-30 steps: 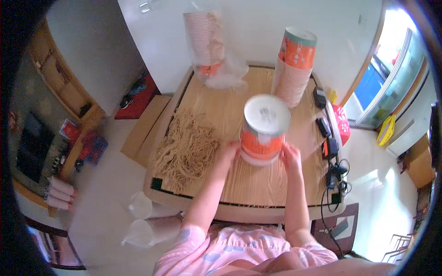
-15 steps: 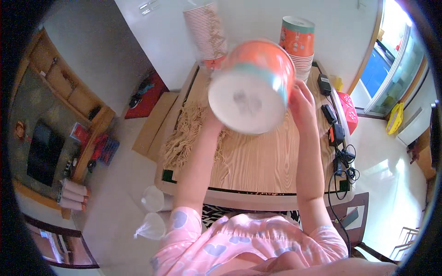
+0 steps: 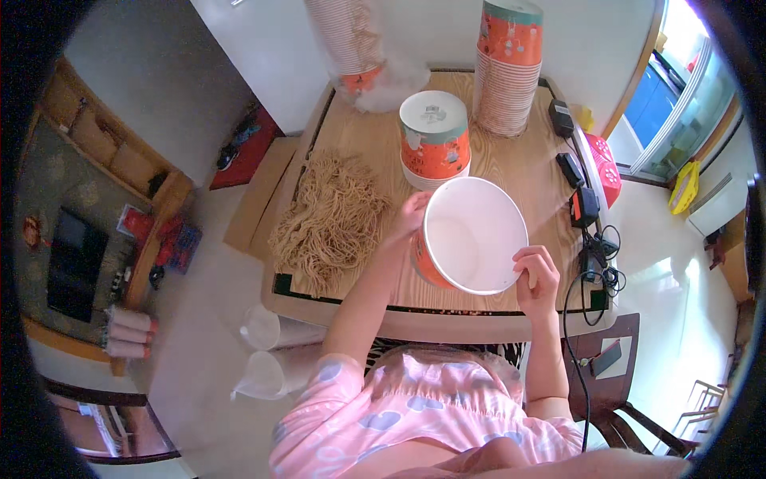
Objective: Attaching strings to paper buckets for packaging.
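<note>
A paper bucket (image 3: pixel 476 231), orange outside and white inside, is tilted with its open mouth facing up toward me. My left hand (image 3: pixel 411 214) is closed on its left side near the rim. At the right rim, my right hand (image 3: pixel 538 275) pinches the edge between thumb and fingers. Just behind it stands a short stack of upside-down buckets (image 3: pixel 435 140), orange with a green band and pale base. A heap of tan twisted cords (image 3: pixel 331 219) lies left of my left hand, touching neither hand.
Farther back are a tall bucket stack (image 3: pixel 509 76) and another stack (image 3: pixel 347 40) in clear plastic. Black adapters and cables (image 3: pixel 586 207) run along the right edge of the wooden table (image 3: pixel 375 287). A chair (image 3: pixel 606 375) stands at the lower right.
The bucket has come down and nearer; its base faced me before, and now its open mouth does. Both hands moved with it. The short stack behind now shows.
</note>
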`<action>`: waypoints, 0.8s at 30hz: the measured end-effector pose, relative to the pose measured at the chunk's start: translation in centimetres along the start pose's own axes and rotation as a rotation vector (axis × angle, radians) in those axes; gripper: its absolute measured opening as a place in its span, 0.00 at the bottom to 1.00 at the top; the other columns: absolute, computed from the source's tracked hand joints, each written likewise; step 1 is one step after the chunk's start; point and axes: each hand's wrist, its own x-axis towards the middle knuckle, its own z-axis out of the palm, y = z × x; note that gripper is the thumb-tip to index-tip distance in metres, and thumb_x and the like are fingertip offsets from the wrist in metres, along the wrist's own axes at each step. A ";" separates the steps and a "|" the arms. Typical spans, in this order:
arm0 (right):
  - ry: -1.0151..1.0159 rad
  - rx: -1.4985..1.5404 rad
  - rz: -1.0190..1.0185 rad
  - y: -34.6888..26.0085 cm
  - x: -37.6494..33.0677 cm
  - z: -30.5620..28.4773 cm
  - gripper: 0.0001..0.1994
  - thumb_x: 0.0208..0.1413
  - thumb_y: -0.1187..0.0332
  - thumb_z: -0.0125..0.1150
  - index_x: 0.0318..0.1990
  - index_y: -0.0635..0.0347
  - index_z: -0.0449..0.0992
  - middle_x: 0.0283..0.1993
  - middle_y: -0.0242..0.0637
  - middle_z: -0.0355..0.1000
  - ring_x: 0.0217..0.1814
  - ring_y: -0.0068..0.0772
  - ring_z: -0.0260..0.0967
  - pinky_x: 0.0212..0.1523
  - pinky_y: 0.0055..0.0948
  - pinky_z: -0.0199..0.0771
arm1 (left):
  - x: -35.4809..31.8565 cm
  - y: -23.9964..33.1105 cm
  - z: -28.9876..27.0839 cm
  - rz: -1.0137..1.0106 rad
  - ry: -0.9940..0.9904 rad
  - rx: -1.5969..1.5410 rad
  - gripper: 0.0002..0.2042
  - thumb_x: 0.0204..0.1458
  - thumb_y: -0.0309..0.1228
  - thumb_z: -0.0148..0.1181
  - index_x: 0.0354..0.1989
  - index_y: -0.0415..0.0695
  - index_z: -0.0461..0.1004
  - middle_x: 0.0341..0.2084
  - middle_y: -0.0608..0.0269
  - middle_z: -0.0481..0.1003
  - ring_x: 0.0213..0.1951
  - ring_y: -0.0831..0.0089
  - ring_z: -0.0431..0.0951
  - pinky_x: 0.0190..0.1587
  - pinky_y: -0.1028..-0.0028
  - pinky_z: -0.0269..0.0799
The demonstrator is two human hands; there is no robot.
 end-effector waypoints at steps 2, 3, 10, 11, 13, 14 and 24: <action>-0.028 -0.042 0.024 0.7 -0.3 -0.2 0.11 0.35 0.89 0.46 0.26 0.64 0.68 0.34 0.43 0.69 0.34 0.35 0.68 0.36 0.26 0.68 | -3.4 1.6 0.7 0.014 0.071 0.144 0.15 0.54 0.29 0.57 0.48 0.39 0.68 0.42 0.60 0.74 0.45 0.72 0.74 0.51 0.71 0.70; -0.069 -0.071 0.026 0.8 -0.5 -0.1 0.11 0.36 0.89 0.46 0.26 0.64 0.69 0.34 0.43 0.69 0.35 0.36 0.68 0.36 0.27 0.69 | -5.7 2.5 0.9 0.052 0.153 0.287 0.13 0.55 0.29 0.56 0.47 0.39 0.69 0.40 0.62 0.75 0.45 0.73 0.74 0.50 0.71 0.70; -0.067 -0.083 -0.004 2.8 -3.1 0.6 0.10 0.37 0.88 0.49 0.25 0.63 0.72 0.41 0.43 0.70 0.35 0.35 0.69 0.35 0.25 0.69 | -19.4 5.5 8.2 0.403 0.192 0.463 0.16 0.57 0.24 0.48 0.54 0.38 0.67 0.54 0.56 0.67 0.54 0.68 0.68 0.57 0.68 0.63; -0.072 -0.086 0.000 3.1 -3.2 0.6 0.10 0.37 0.88 0.49 0.25 0.63 0.72 0.41 0.43 0.70 0.35 0.35 0.69 0.35 0.25 0.69 | -20.1 5.8 8.9 0.508 0.180 0.555 0.17 0.56 0.23 0.49 0.54 0.38 0.67 0.54 0.55 0.66 0.55 0.66 0.67 0.57 0.67 0.62; -0.009 -0.092 -0.040 3.5 -3.7 0.6 0.10 0.37 0.88 0.50 0.25 0.62 0.72 0.41 0.43 0.70 0.35 0.34 0.69 0.36 0.25 0.69 | -20.7 5.6 9.0 0.568 0.170 0.677 0.18 0.55 0.22 0.51 0.55 0.39 0.67 0.55 0.53 0.66 0.56 0.61 0.66 0.58 0.65 0.60; -0.014 -0.091 -0.043 3.5 -4.0 0.7 0.10 0.37 0.88 0.50 0.25 0.62 0.72 0.41 0.43 0.70 0.35 0.34 0.69 0.36 0.25 0.69 | -21.1 6.1 9.4 0.629 0.166 0.785 0.17 0.54 0.22 0.51 0.54 0.39 0.67 0.55 0.52 0.66 0.56 0.59 0.66 0.58 0.65 0.60; 0.028 -0.129 0.057 2.6 -3.7 0.9 0.11 0.41 0.91 0.48 0.26 0.64 0.71 0.41 0.44 0.69 0.41 0.36 0.68 0.41 0.26 0.68 | -12.0 5.1 7.4 0.278 0.188 0.283 0.13 0.59 0.30 0.50 0.50 0.40 0.70 0.47 0.62 0.72 0.48 0.76 0.72 0.50 0.75 0.67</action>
